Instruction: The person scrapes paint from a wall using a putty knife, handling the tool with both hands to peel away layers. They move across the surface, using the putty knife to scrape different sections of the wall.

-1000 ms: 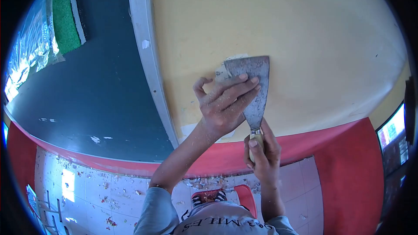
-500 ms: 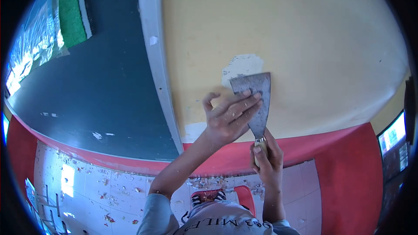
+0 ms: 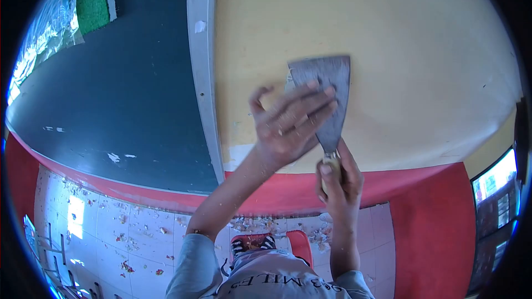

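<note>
A wide scraper (image 3: 328,69) with a worn grey metal blade lies against the yellow wall (image 3: 421,77), its broad edge upward. My right hand (image 3: 344,191) is closed round its short handle, below the blade. My left hand (image 3: 285,130) lies on the blade with fingers stretched out and thumb apart, somewhat blurred by motion. Only a sliver of a pale bare patch (image 3: 288,84) shows at the blade's left side; the rest is hidden. Another pale patch (image 3: 239,154) is low on the wall, left of the hands.
A dark board (image 3: 133,105) with a grey frame strip (image 3: 202,66) adjoins the yellow wall on the left. Below runs a red wall band (image 3: 382,185). Flakes litter the tiled floor (image 3: 152,266). My feet rest on a red stool (image 3: 300,243). A window (image 3: 496,177) is at right.
The scraper has moved up the wall with both hands, and its blade now covers most of the pale patch that showed above it. The view has also shifted slightly.
</note>
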`<move>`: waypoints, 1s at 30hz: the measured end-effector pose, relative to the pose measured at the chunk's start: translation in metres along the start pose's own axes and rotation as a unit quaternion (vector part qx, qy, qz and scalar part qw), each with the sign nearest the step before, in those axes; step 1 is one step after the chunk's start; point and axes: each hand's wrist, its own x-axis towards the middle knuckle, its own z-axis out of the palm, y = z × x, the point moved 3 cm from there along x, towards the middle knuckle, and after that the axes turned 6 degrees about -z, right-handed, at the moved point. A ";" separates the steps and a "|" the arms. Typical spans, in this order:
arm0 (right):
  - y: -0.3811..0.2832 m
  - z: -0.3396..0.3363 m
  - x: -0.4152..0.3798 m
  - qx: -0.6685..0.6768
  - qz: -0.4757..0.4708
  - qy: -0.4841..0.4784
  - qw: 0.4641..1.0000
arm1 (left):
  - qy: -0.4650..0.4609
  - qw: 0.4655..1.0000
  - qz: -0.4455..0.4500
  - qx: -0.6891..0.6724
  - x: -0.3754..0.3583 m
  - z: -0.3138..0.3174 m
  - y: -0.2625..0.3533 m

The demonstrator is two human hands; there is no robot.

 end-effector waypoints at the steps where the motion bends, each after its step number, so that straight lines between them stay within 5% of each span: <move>1: -0.003 0.005 0.001 -0.011 -0.009 0.003 1.000 | -0.001 1.000 -0.005 0.002 0.005 -0.003 -0.001; 7: 0.009 -0.012 -0.013 -0.019 0.023 -0.001 1.000 | -0.067 0.998 -0.008 0.016 -0.017 -0.004 0.013; 25: -0.009 0.008 0.006 -0.036 -0.009 -0.006 0.999 | 0.034 0.999 -0.033 -0.012 0.008 -0.002 -0.004; 30: 0.018 -0.014 -0.009 -0.018 0.025 -0.033 0.999 | -0.033 0.999 -0.027 -0.013 -0.036 0.004 0.007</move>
